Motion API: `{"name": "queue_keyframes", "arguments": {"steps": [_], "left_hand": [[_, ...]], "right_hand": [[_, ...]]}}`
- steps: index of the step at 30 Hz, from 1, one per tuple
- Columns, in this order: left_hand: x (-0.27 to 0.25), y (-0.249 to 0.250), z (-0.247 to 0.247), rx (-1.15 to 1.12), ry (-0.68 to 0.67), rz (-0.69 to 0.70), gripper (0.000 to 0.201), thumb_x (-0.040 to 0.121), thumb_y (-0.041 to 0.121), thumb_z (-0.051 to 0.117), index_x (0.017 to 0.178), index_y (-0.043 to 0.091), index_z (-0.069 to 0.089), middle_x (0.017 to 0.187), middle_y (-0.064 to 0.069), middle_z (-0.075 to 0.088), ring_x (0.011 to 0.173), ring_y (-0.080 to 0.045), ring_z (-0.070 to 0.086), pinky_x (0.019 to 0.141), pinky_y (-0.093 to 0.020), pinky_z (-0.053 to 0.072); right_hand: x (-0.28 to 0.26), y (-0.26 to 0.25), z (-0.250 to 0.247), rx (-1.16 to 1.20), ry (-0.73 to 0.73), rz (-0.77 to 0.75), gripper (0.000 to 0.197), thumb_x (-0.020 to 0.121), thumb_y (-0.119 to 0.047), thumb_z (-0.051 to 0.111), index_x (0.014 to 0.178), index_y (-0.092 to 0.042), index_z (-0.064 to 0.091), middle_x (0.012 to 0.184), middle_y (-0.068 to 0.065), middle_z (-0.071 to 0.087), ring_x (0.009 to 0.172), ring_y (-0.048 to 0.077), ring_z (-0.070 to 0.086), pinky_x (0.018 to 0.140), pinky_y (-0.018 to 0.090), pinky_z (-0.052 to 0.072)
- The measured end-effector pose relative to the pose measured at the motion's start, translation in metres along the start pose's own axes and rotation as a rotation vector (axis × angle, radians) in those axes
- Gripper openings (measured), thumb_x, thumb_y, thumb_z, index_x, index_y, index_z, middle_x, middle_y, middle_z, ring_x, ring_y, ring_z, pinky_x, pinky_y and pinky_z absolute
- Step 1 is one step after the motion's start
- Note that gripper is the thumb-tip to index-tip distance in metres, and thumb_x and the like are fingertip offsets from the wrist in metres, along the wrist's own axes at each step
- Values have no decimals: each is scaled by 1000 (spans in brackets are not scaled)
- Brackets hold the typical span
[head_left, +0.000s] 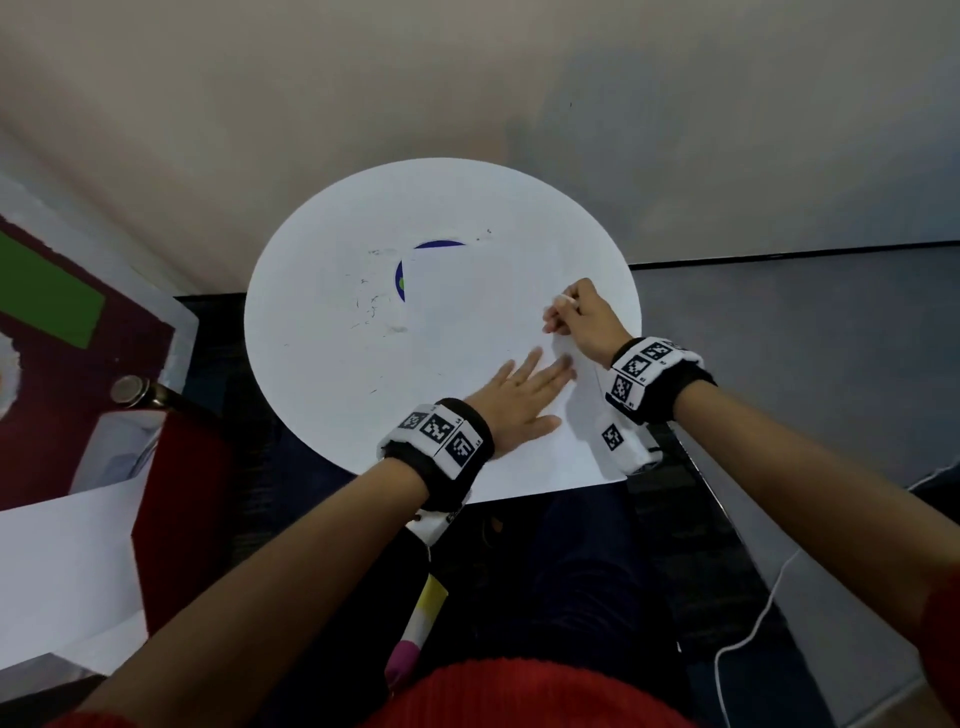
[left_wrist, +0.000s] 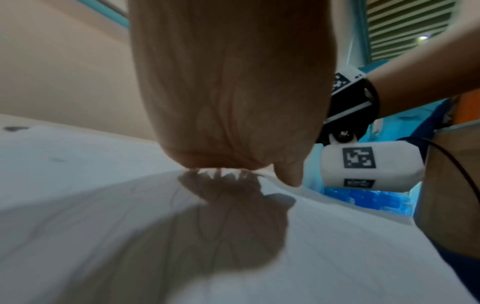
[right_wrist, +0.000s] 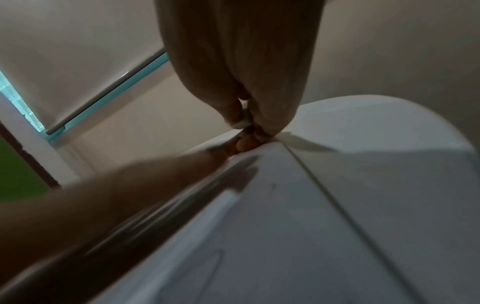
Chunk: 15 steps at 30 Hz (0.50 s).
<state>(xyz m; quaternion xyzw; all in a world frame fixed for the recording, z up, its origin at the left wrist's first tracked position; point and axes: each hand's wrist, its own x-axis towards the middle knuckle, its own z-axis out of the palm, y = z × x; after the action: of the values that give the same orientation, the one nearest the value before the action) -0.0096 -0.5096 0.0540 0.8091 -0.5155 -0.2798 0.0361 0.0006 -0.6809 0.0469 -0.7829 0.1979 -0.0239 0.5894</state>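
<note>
A white sheet of paper (head_left: 478, 312) lies on the round white table (head_left: 311, 364), and its near edge hangs over the table's front. My left hand (head_left: 519, 400) lies flat on the sheet with straight fingers, seen from below as a palm (left_wrist: 233, 92) pressing the paper (left_wrist: 155, 257). My right hand (head_left: 566, 317) is at the sheet's right edge and pinches a small white object (head_left: 563, 299), probably an eraser (right_wrist: 242, 123), between thumb and fingers. The fingertips (right_wrist: 246, 142) touch the paper. The blurred left fingers (right_wrist: 130, 185) lie just beside them.
A dark blue disc (head_left: 400, 275) shows partly from under the sheet's far left corner. Dark crumbs (head_left: 371, 306) are scattered on the table to its left. A metal handle (head_left: 132, 389) and a red panel (head_left: 176, 509) stand at left; a white cable (head_left: 753, 634) lies on the floor at right.
</note>
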Motion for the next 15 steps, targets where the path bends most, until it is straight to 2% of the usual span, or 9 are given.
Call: {"name": "queue_keyframes", "arguments": {"steps": [1,2,3,5,6,8,11,13,15], "left_hand": [[-1,-5,2,22,-13,-57,66,104,43,22,152,16,-15,158,0,-24,145,-24,-22,119,-48,-6],[-3,-13,5,29,16,-200,68,103,45,21,151,15,-15,157,-1,-25,145,-25,-22,119,-48,-6],[-5,-19,4,-8,74,-403,71,102,47,22,151,12,-16,157,-5,-26,144,-28,-22,119,-46,-7],[-10,-29,-7,-146,156,-764,83,100,54,26,150,3,-15,155,-16,-26,144,-34,-21,117,-42,-7],[-10,-33,-13,-173,176,-822,89,98,57,28,150,0,-15,155,-19,-25,144,-35,-21,117,-42,-7],[-2,-37,-21,-121,204,-694,100,92,65,34,148,1,-18,154,-18,-28,143,-34,-24,117,-42,-8],[14,-39,-27,-73,148,-419,115,82,72,48,148,7,-21,155,-10,-30,142,-31,-27,116,-45,-11],[21,-42,-27,-103,90,-392,125,75,74,56,148,10,-23,155,-6,-31,142,-32,-29,115,-47,-12],[24,-45,-27,-121,86,-412,134,68,77,61,148,11,-24,154,-3,-34,141,-31,-30,114,-47,-14]], "right_hand": [[-1,1,-1,15,1,-12,4,100,-8,34,98,-5,33,86,11,55,68,14,57,59,11,48],[-1,2,-2,26,5,-21,4,100,-7,34,97,-5,33,83,9,55,67,14,58,58,10,48],[-3,3,-2,26,6,-28,4,100,-7,35,97,-4,34,82,8,55,68,14,58,59,9,48],[-6,7,-1,6,1,-45,5,99,-7,38,94,-5,39,84,9,56,70,14,58,66,13,51],[-6,9,-1,-9,-3,-60,7,98,-7,42,91,-6,41,84,11,57,71,15,58,71,18,51],[-6,9,-1,-67,-9,-81,10,94,-8,51,84,-8,47,79,7,58,70,12,55,73,24,48],[-6,0,0,-142,-44,-91,7,84,-6,66,82,-4,60,68,-2,56,57,-2,50,57,11,41],[-4,-8,4,-166,-33,-122,8,78,-5,72,79,-1,65,67,2,58,56,2,51,52,8,41],[0,-14,8,-276,0,-175,10,75,-6,74,77,1,67,66,0,55,59,7,49,55,9,40]]}}
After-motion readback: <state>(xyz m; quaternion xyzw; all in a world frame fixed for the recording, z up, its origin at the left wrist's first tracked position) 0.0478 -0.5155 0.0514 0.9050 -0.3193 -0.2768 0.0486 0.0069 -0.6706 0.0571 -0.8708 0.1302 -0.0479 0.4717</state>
